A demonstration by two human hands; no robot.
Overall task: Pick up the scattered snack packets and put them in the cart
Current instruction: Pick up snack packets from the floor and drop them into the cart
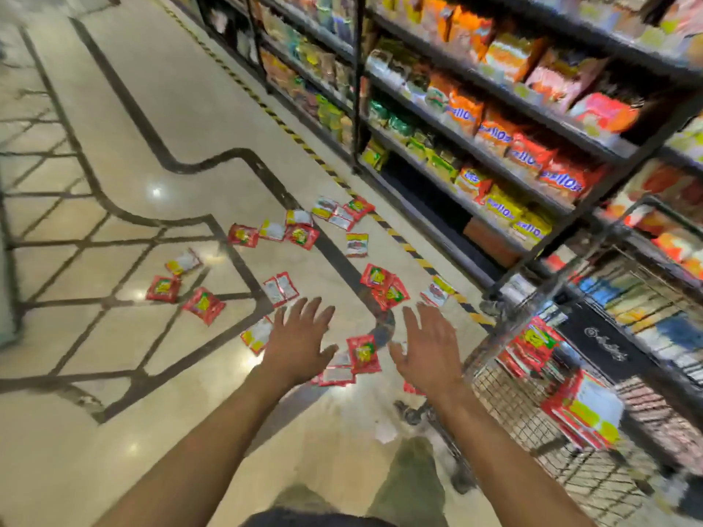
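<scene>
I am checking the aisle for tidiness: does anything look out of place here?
Yes. Many snack packets lie scattered on the floor in front of the shelves, not on them. A few are already in the cart.

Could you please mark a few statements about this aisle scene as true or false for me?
1. The left hand and the right hand are both open and hold nothing. True.
2. The stocked shelves stand on the person's left. False: they stand on the right.
3. Snack packets lie scattered on the floor ahead of the hands. True.
4. The cart stands to the right of both hands. True.
5. The cart is empty. False: red packets lie inside it.
</scene>
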